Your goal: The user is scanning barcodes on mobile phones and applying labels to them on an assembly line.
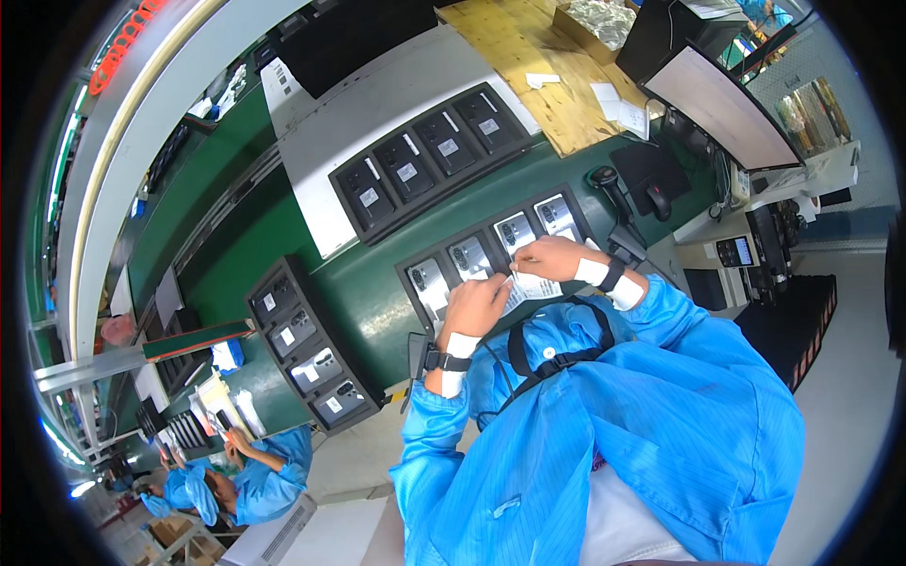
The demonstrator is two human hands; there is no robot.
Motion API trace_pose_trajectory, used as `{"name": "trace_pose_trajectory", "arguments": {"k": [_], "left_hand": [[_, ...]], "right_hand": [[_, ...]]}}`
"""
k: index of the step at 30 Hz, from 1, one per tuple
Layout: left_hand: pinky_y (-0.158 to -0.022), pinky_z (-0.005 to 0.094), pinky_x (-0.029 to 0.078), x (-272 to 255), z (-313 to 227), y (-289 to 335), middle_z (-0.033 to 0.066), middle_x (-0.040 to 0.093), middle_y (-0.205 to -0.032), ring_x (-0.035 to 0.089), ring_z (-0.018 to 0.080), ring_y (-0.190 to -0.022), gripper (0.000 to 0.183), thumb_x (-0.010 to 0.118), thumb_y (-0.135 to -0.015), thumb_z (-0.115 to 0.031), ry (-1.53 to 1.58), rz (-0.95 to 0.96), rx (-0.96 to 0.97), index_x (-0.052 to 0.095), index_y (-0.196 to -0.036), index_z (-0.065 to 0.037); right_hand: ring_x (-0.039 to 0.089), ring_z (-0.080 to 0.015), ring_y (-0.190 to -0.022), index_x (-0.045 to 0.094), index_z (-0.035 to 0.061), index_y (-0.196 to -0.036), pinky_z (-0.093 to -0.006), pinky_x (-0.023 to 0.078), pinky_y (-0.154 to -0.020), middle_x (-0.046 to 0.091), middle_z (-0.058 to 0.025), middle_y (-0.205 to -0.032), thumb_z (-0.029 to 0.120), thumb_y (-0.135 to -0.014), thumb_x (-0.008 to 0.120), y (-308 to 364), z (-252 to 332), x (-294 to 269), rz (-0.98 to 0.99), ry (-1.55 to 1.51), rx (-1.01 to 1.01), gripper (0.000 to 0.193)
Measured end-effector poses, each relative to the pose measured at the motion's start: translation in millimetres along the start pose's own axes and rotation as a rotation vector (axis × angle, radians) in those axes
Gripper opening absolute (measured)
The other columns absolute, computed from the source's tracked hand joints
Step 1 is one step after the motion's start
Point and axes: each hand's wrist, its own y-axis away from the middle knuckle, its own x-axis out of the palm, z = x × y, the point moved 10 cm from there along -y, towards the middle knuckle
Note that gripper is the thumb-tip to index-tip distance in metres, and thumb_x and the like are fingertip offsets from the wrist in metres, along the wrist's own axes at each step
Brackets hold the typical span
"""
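Note:
My left hand (475, 307) is closed at the edge of a white sheet of labels (535, 288), its fingertips pressed together there. My right hand (549, 258) hovers just above the same sheet in a pinch. Whatever lies between its fingertips is too small to make out. Right beyond both hands lies a dark tray (450, 244) with several compartments, each holding a flat phone-like device (469, 257) with a shiny silver back. My hands cover part of the tray's near edge. White wraps and dark bands circle both wrists.
Farther off is a second dark tray (516, 143) of black devices with white labels; a third tray (333, 381) stands at left. A barcode scanner (609, 184), a mouse (658, 202) and a monitor (722, 111) are at right. People in blue (274, 479) work at lower left.

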Motion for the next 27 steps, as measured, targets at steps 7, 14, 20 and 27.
{"name": "trace_pose_trajectory", "arguments": {"k": [7, 14, 20, 27], "left_hand": [[-0.068, 0.0532, 0.053, 11.2, 10.9, -2.4, 0.0202, 0.069, -0.077, 0.068, 0.0437, -0.077, 0.024, 0.058, -0.101, -0.029, -0.099, -0.027, 0.024, 0.072, -0.099, -0.010], [-0.105, 0.0462, 0.039, 101.6, 74.6, -35.5, 0.0071, 0.068, -0.116, 0.057, 0.0257, -0.122, 0.023, 0.062, -0.094, -0.025, -0.120, 0.189, 0.229, 0.073, -0.097, -0.005], [-0.108, 0.0493, 0.035, 116.3, 99.0, -56.1, 0.0059, 0.069, -0.111, 0.058, 0.0229, -0.120, 0.024, 0.062, -0.093, -0.025, -0.184, 0.239, 0.332, 0.074, -0.101, -0.006], [-0.108, 0.0424, 0.039, 56.4, 83.3, -12.9, 0.0060, 0.069, -0.115, 0.057, 0.0247, -0.127, 0.020, 0.064, -0.093, -0.018, -0.097, 0.189, 0.378, 0.074, -0.100, -0.003]], "right_hand": [[0.070, -0.0411, -0.094, 0.075, 0.0056, -0.105, -0.0482, 0.054, -0.082, 0.074, -0.0207, -0.095, 0.033, -0.091, 0.068, 11.4, -111.3, -1.5, -0.218, 0.154, 0.271, 0.031], [0.072, -0.0298, -0.088, 0.073, 0.0040, -0.108, -0.0405, 0.055, -0.080, 0.074, -0.0145, -0.099, 0.016, -0.092, 0.071, 13.2, -160.1, 28.3, -0.538, -0.443, 0.258, 0.020], [0.064, -0.0193, -0.082, 0.072, 0.0034, -0.110, -0.0345, 0.052, -0.078, 0.071, -0.0111, -0.098, 0.016, -0.093, 0.070, 3.9, -146.6, 41.8, -0.605, -0.429, 0.267, 0.021], [0.066, -0.0286, -0.104, 0.067, 0.0065, -0.125, -0.0392, 0.052, -0.093, 0.068, -0.0161, -0.118, 0.025, -0.095, 0.070, -61.2, -107.3, 94.0, -0.515, -0.560, 0.260, 0.036]]}}
